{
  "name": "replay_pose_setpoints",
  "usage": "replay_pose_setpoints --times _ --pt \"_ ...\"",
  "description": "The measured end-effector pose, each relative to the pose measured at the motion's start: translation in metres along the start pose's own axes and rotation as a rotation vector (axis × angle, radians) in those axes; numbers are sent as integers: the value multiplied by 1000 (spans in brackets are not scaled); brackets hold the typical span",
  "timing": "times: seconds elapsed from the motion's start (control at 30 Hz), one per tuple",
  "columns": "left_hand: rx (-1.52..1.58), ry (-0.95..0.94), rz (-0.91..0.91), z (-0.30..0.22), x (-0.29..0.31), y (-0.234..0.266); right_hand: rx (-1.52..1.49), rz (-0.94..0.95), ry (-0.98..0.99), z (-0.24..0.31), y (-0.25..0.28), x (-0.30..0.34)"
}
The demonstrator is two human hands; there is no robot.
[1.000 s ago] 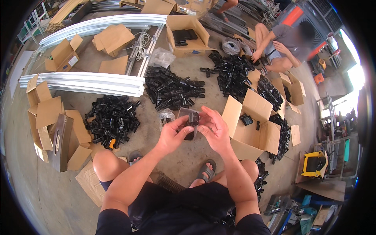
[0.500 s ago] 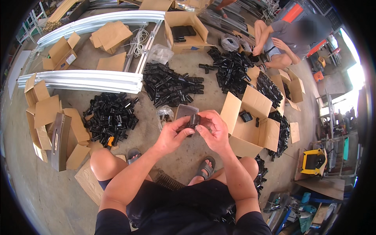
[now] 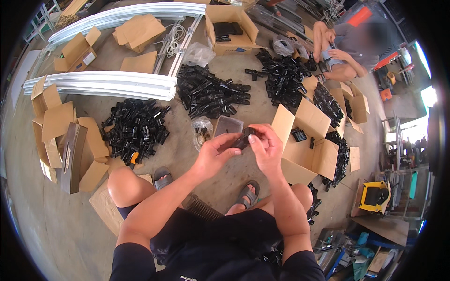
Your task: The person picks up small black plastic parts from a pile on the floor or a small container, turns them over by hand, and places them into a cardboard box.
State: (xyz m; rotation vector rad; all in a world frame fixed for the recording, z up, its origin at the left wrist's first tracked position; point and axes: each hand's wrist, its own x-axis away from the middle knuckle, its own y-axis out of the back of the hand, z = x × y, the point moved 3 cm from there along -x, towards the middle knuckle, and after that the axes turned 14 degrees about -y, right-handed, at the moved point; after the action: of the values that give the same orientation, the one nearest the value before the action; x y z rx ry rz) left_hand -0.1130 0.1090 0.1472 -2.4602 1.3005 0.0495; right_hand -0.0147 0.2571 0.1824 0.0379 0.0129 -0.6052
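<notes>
Between my two hands, above the floor, is a small black plastic fitting (image 3: 243, 139). The fingers of my left hand (image 3: 215, 152) close on its left side, thumb stretched along the near edge. My right hand (image 3: 267, 147) grips its right end, with the thumb pressed on top. Just behind the hands lies a shallow translucent tray (image 3: 228, 125). Beside it is a clear plastic bag (image 3: 202, 132) with small metal-looking pieces inside. Right of my hands stands an open cardboard box (image 3: 304, 159) with a few black parts in it.
Piles of black fittings lie at the left (image 3: 134, 126), at the centre (image 3: 208, 93) and at the far right (image 3: 283, 79). White metal rails (image 3: 103, 85) stretch across the far left. A co-worker (image 3: 347, 51) sits at the far right, holding a dark part. Opened cartons (image 3: 56, 122) stand left.
The fitting and both hands have shifted slightly right and up in view, and the fitting is turned and more tilted. The co-worker's hands have moved closer together.
</notes>
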Motion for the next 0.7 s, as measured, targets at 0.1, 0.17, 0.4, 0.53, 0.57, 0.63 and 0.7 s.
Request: replay_pose_setpoints --times 0.1,0.17,0.4,0.53,0.57,0.63,0.7 --pt "90 9 -76 6 -1 -1 -60 -13 -58 -10 -2 -1" --pt "112 26 -122 10 -3 5 -122 -9 -136 -12 -6 -2" --pt "9 44 -60 -3 -7 18 -266 20 -243 -26 -8 -9" --pt "-8 9 -137 -5 -9 21 -261 17 -239 -21 -14 -13" --pt "-34 15 -174 -8 -9 24 -290 9 -256 -23 -15 -17" --pt "-95 16 -251 -10 -7 37 -271 -12 -355 -27 -17 -28" --pt "-122 -9 -284 -11 -6 42 84 38 -502 -48 0 -46"
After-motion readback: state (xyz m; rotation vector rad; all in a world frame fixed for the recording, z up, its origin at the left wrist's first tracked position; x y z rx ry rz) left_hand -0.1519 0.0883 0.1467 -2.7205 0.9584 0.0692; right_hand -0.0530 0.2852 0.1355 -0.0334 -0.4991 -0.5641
